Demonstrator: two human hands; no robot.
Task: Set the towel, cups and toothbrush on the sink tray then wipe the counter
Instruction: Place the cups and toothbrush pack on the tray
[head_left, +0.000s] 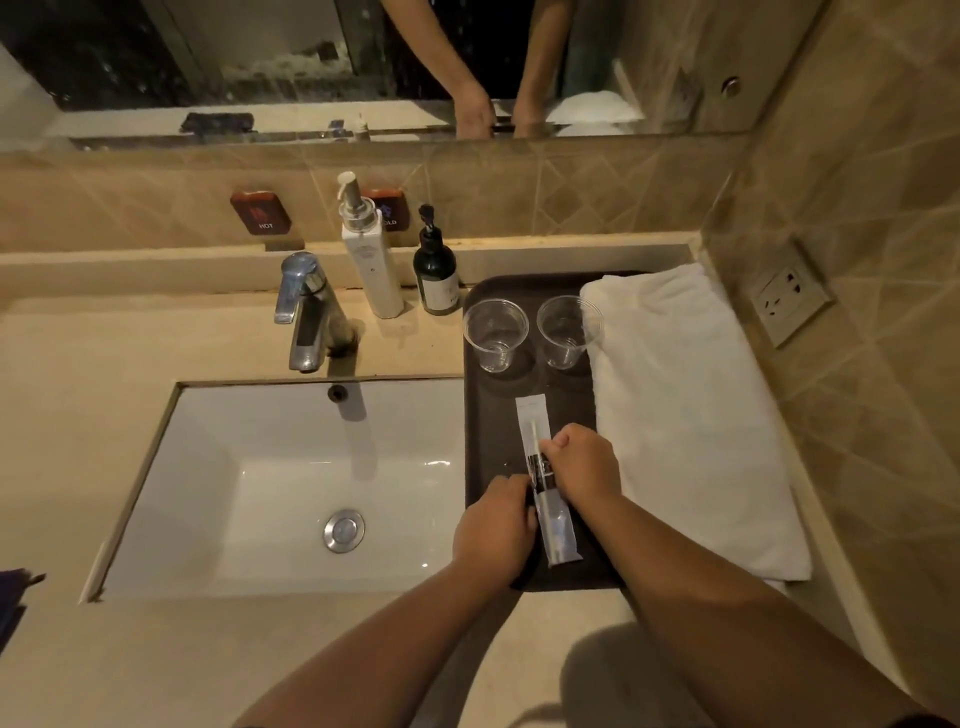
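Observation:
A dark tray (483, 415) lies on the counter right of the sink. Two clear plastic cups (495, 332) (565, 330) stand upright at its far end. A folded white towel (685, 410) covers the tray's right side and overhangs it. A toothbrush in a clear and white wrapper (545, 483) lies lengthwise on the tray's near part. My left hand (496, 530) touches the wrapper's left edge and my right hand (582, 460) pinches its right edge near the middle. Both hands hold the packet flat against the tray.
A white basin (270, 488) with a chrome drain sits left of the tray, a chrome faucet (306, 312) behind it. A white pump bottle (369, 260) and a dark pump bottle (436, 270) stand at the back ledge. A wall socket (789, 299) is right. Dark cloth (13, 597) shows at far left.

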